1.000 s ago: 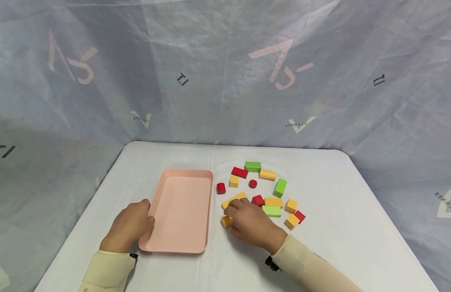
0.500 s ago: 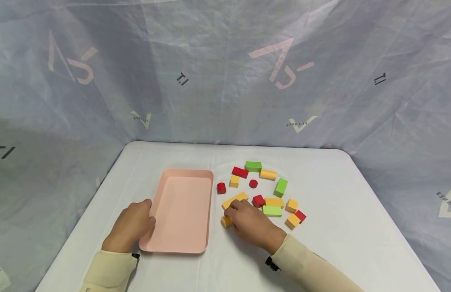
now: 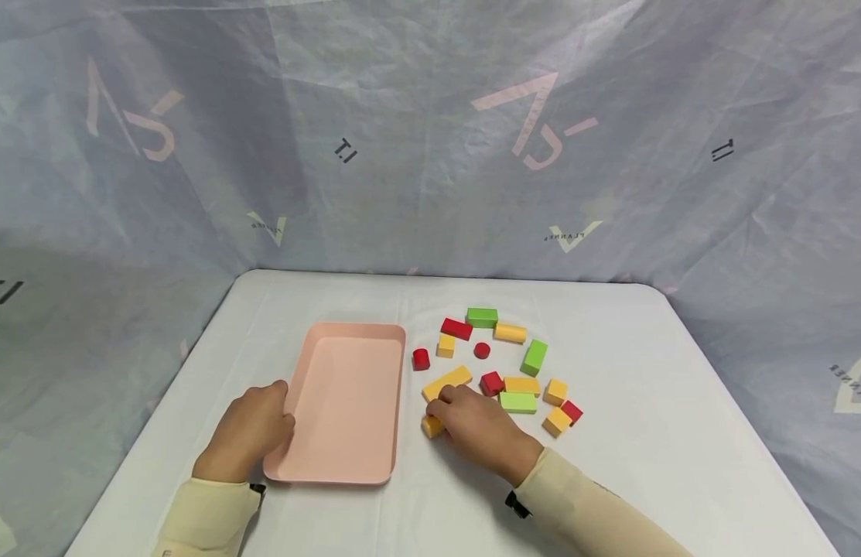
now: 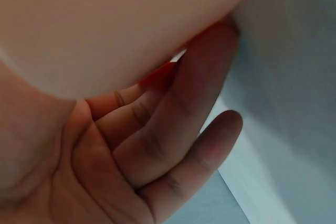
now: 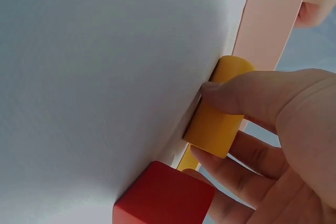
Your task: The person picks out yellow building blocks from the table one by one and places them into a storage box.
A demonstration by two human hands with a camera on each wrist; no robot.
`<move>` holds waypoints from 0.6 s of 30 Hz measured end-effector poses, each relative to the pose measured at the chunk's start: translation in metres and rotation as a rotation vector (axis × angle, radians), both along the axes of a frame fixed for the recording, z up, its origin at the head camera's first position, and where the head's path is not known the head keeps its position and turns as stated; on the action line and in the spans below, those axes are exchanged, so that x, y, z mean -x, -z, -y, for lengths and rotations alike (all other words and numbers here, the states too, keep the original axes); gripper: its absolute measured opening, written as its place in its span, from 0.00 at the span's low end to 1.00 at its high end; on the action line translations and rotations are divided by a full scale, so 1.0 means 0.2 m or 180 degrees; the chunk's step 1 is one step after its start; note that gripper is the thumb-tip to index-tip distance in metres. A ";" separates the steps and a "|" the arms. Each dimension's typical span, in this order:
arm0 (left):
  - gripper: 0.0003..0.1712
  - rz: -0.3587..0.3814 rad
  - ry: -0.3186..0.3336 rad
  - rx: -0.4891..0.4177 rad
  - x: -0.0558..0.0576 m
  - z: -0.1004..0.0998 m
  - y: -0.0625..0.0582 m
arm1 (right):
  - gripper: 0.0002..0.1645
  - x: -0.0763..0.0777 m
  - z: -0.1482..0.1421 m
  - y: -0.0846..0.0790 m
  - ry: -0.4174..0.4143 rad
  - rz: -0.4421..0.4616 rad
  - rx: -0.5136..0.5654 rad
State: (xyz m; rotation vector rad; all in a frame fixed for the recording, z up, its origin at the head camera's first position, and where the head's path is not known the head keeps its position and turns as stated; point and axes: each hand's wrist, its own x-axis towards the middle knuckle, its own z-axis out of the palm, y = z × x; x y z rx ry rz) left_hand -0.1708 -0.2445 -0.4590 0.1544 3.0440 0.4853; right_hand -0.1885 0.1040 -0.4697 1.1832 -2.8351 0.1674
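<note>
A shallow pink tray [image 3: 346, 406] lies on the white table, left of a scatter of blocks. My left hand [image 3: 247, 429] grips the tray's left side; in the left wrist view its fingers [image 4: 194, 77] press against the outer wall. My right hand [image 3: 482, 433] pinches a yellow cylinder block [image 5: 218, 121] between thumb and fingers, right of the tray. That cylinder appears to lie on the tabletop. Just beyond it is a long yellow block [image 3: 447, 384], partly covered by the right hand. A red block [image 5: 165, 198] sits close to the right fingertips in the right wrist view.
Several other blocks lie right of the tray, among them a red cylinder [image 3: 421, 360], a green block [image 3: 482, 318], a light green block [image 3: 517, 403] and a yellow cube [image 3: 557, 422]. A grey printed cloth [image 3: 430, 155] hangs behind the table [image 3: 646, 433].
The right hand and the yellow cylinder have shifted very slightly towards me. My left hand stays on the tray, and the other blocks have not moved.
</note>
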 end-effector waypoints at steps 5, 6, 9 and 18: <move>0.06 0.0011 -0.0022 0.0020 0.00 0.00 0.00 | 0.19 0.00 0.00 0.00 -0.0027 -0.0042 -0.0018; 0.06 0.0005 -0.0027 0.0025 0.00 0.00 0.00 | 0.19 0.00 0.00 0.00 -0.0029 -0.0048 -0.0012; 0.06 -0.0006 -0.0040 0.0036 0.00 0.00 0.00 | 0.19 0.00 0.00 0.00 -0.0029 -0.0080 -0.0015; 0.06 -0.0095 -0.0026 0.0037 0.00 -0.01 0.00 | 0.19 0.00 0.00 0.00 -0.0001 -0.0084 0.0023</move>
